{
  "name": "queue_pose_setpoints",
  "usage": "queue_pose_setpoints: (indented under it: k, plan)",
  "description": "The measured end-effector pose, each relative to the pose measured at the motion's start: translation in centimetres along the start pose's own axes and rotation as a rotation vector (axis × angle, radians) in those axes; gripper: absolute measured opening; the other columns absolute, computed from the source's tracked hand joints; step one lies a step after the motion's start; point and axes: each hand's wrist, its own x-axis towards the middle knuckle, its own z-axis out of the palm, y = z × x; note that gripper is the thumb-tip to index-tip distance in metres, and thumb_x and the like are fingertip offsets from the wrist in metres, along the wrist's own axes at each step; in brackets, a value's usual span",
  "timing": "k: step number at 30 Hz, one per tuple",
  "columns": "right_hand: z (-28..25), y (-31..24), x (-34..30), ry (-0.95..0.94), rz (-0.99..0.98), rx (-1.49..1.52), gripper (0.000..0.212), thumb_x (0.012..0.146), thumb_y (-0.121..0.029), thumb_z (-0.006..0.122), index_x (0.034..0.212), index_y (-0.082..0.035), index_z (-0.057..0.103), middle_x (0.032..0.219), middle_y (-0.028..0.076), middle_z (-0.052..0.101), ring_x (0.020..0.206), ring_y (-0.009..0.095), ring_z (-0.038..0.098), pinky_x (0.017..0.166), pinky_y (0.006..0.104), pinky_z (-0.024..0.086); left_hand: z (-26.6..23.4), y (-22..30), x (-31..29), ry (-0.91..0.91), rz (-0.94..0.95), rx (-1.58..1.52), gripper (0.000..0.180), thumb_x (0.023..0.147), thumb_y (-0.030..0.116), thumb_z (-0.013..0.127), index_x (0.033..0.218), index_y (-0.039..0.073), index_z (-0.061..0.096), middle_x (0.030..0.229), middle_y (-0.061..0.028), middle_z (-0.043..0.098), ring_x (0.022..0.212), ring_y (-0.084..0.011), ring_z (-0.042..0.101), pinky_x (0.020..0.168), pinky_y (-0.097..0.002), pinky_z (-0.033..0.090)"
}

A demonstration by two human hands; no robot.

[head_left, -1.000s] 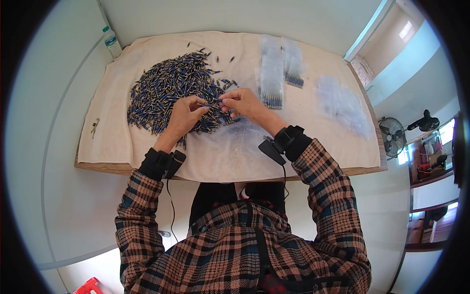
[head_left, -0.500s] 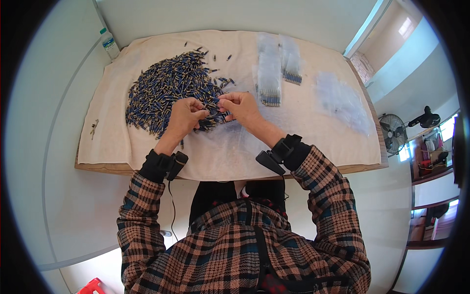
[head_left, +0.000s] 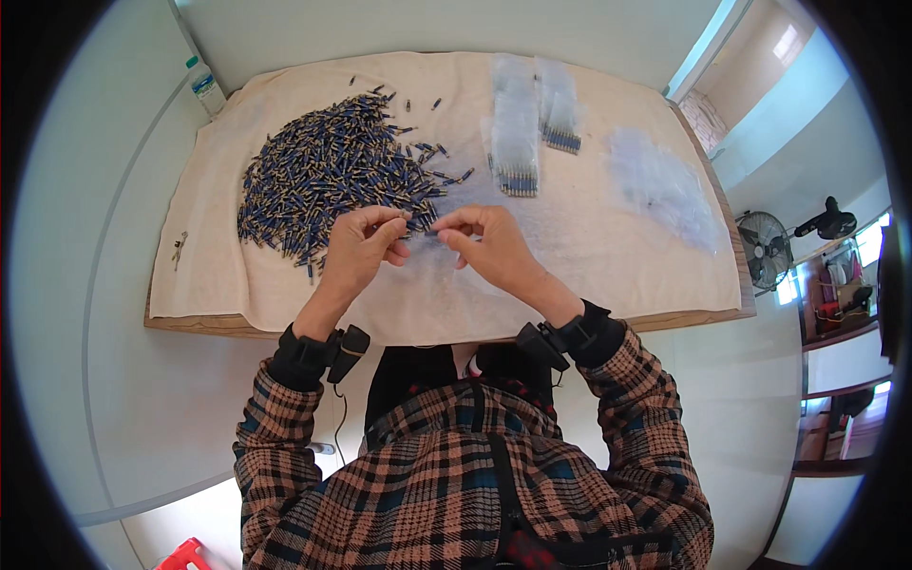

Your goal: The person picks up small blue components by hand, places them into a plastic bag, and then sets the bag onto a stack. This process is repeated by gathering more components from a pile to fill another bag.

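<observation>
Over the worktop point(head_left: 204, 325), beside the pile point(head_left: 328, 176), the left hand point(head_left: 359, 253) and right hand point(head_left: 496, 249) face each other; the right pinches a slim dark-blue part point(head_left: 431, 233), the left curls, its grip I cannot tell.

Small blue-and-gold pieces point(head_left: 323, 176) have shiny, metal-looking ends. Matt cream cloth point(head_left: 617, 285) covers a table point(head_left: 204, 325) with a wood-grain edge. Clear bags point(head_left: 665, 190) look like smooth, glossy plastic film.

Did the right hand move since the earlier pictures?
Yes: judged against the table, the right hand has moved toward the person, nearer the table's front edge.
</observation>
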Motion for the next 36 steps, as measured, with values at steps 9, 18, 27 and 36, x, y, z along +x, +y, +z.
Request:
queue_pose_setpoints:
  k: [9, 18, 27, 36]
  plan:
    - [-0.7, 1.2, -4.6, 0.021, 0.023, 0.048, 0.014, 0.08, -0.002, 0.066, 0.093, 0.003, 0.067, 0.071, 0.005, 0.063, 0.06, 0.01, 0.055, 0.052, 0.0235, 0.047, 3.2, -0.1, -2.2, -0.299, -0.2, 0.026, 0.015, 0.089, 0.006, 0.06, 0.098, -0.005, 0.064, 0.08, -0.0074, 0.065, 0.066, -0.0135, 0.066, 0.057, -0.0243, 0.056]
    - [-1.7, 1.5, -7.8, -0.05, 0.187, 0.116, 0.014, 0.083, -0.001, 0.066, 0.096, 0.003, 0.066, 0.077, 0.003, 0.064, 0.066, 0.006, 0.058, 0.058, 0.0202, 0.049, 5.5, -0.7, -3.4, -0.456, -0.284, 0.024, 0.013, 0.089, 0.003, 0.06, 0.098, -0.006, 0.064, 0.081, -0.0071, 0.065, 0.068, -0.013, 0.066, 0.061, -0.0248, 0.056]
    - [-1.4, 2.6, -10.2, 0.106, 0.168, 0.32, 0.014, 0.083, -0.002, 0.066, 0.096, 0.004, 0.067, 0.08, 0.006, 0.068, 0.066, 0.006, 0.06, 0.059, 0.0191, 0.049, 7.2, -0.5, -4.2, -0.471, -0.319, -0.02, 0.019, 0.093, 0.008, 0.055, 0.105, -0.006, 0.063, 0.083, -0.0076, 0.065, 0.065, -0.0133, 0.065, 0.058, -0.0241, 0.056]
    - [-1.8, 4.1, -11.1, 0.165, 0.183, 0.378, 0.013, 0.084, -0.002, 0.066, 0.095, 0.005, 0.066, 0.078, 0.004, 0.067, 0.067, 0.005, 0.06, 0.057, 0.0183, 0.048, 7.0, -0.9, -5.2, -0.481, -0.338, -0.071, 0.022, 0.094, 0.012, 0.054, 0.106, -0.004, 0.063, 0.082, -0.0067, 0.065, 0.06, -0.0108, 0.063, 0.049, -0.021, 0.052]
